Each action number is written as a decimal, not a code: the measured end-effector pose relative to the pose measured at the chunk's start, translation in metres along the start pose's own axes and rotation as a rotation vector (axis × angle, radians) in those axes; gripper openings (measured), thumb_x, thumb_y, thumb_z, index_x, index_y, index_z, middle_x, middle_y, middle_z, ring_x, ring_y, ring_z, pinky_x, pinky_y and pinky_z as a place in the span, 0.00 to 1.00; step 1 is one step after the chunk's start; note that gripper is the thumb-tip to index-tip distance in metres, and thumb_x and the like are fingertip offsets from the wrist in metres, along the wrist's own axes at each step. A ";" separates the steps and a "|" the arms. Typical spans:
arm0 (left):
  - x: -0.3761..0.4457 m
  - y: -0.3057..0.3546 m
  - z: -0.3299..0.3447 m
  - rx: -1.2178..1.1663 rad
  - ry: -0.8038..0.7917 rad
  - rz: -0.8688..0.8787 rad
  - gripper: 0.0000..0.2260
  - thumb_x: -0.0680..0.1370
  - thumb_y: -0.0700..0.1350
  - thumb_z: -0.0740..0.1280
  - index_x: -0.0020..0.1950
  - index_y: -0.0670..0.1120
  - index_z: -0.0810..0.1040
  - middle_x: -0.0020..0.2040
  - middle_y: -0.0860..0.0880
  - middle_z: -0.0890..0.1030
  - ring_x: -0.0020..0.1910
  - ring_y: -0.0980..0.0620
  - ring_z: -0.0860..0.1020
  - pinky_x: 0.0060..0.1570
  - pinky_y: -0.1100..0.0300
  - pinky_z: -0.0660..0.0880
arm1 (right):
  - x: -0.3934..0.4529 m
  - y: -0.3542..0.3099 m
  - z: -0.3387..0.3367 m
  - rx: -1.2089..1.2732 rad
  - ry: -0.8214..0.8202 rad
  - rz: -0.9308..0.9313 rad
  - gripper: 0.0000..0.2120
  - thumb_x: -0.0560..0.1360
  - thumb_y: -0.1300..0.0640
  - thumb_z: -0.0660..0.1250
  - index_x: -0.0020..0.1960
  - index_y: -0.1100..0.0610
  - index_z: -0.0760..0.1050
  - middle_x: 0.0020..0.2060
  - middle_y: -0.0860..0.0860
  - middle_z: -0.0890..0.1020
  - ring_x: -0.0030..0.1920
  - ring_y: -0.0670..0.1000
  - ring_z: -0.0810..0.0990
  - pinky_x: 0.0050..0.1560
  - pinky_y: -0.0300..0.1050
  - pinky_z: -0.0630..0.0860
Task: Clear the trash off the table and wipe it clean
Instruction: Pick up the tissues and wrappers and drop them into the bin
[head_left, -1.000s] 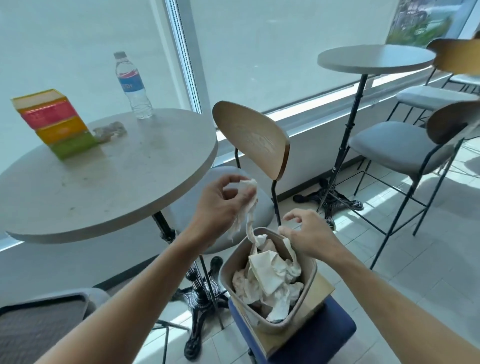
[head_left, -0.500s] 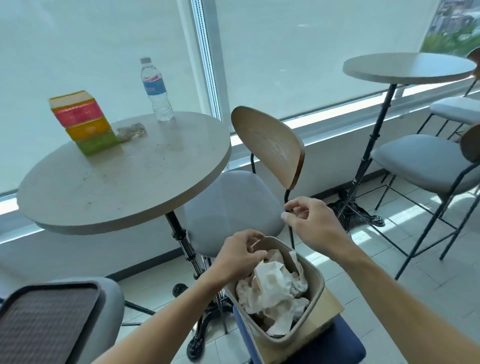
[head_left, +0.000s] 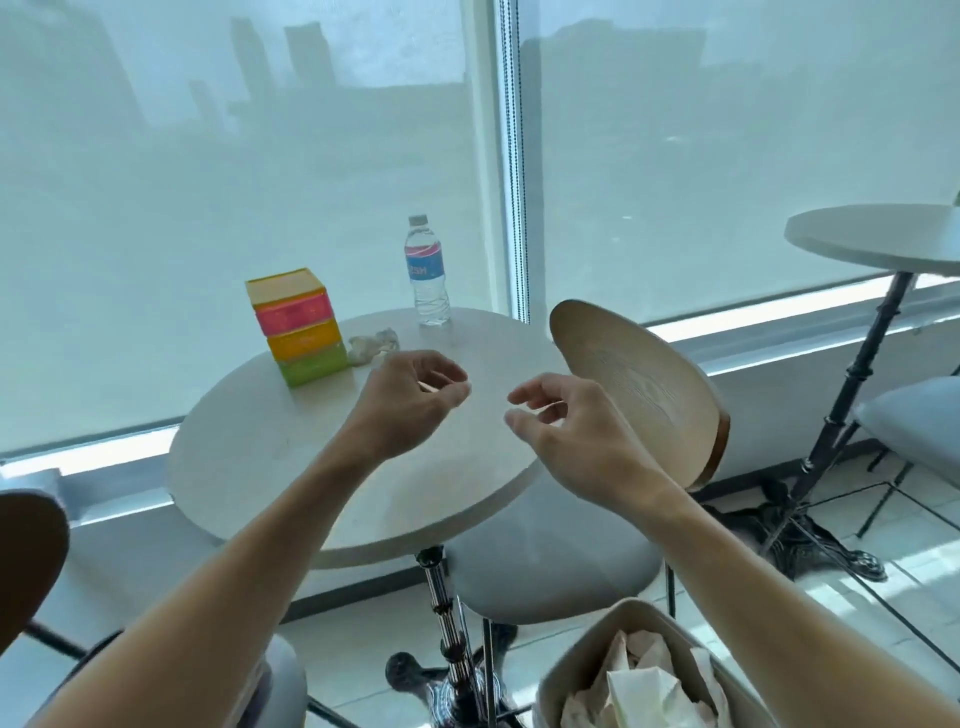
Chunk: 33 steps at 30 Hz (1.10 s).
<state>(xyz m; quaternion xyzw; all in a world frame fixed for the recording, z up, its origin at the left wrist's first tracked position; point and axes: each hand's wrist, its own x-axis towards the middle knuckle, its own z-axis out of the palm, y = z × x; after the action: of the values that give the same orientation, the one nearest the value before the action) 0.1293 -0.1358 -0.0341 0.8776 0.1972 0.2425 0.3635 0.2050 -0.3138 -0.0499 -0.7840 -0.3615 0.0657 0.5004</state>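
A waste bin (head_left: 582, 670) of crumpled paper sits nearest, at the lower edge. Above the round bench (head_left: 291, 467), the left hand (head_left: 410, 402) and right hand (head_left: 576, 436) hover, fingers loosely curled, holding nothing. At the bench's far side lies a crumpled wrapper (head_left: 373, 345) between a stack of coloured boxes (head_left: 297, 326) and an upright water bottle (head_left: 427, 270). Blinds cover the windows behind.

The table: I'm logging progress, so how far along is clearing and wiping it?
Done: crumpled paper fills the trash bin. In hand: nothing; the left hand and right hand hover loosely curled over the table. Left: a crumpled wrapper beside the coloured stack of boxes, possibly the water bottle, then wiping; no cloth is visible.
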 end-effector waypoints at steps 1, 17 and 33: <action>0.017 -0.011 -0.009 0.040 0.034 -0.008 0.02 0.75 0.45 0.73 0.46 0.48 0.83 0.42 0.51 0.84 0.41 0.54 0.81 0.39 0.62 0.76 | 0.008 -0.005 0.006 -0.008 -0.005 -0.005 0.10 0.76 0.50 0.69 0.56 0.48 0.80 0.51 0.46 0.79 0.51 0.44 0.78 0.49 0.40 0.74; 0.172 -0.131 -0.030 0.763 -0.003 -0.056 0.13 0.76 0.36 0.61 0.57 0.46 0.78 0.55 0.44 0.80 0.55 0.42 0.78 0.53 0.50 0.79 | 0.108 -0.024 0.084 -0.106 -0.096 0.016 0.09 0.76 0.49 0.68 0.56 0.46 0.80 0.52 0.44 0.79 0.52 0.42 0.78 0.53 0.35 0.73; 0.098 -0.055 -0.121 -0.273 0.146 0.051 0.12 0.73 0.53 0.74 0.53 0.50 0.83 0.41 0.49 0.85 0.33 0.58 0.79 0.35 0.68 0.75 | 0.163 -0.031 0.135 -0.131 -0.175 0.030 0.15 0.77 0.53 0.68 0.63 0.51 0.77 0.53 0.51 0.80 0.54 0.50 0.79 0.56 0.44 0.75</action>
<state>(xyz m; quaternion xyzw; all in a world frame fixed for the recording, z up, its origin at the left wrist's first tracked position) 0.1307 0.0170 0.0282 0.8048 0.1661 0.3392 0.4579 0.2460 -0.1041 -0.0483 -0.8115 -0.3957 0.1179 0.4135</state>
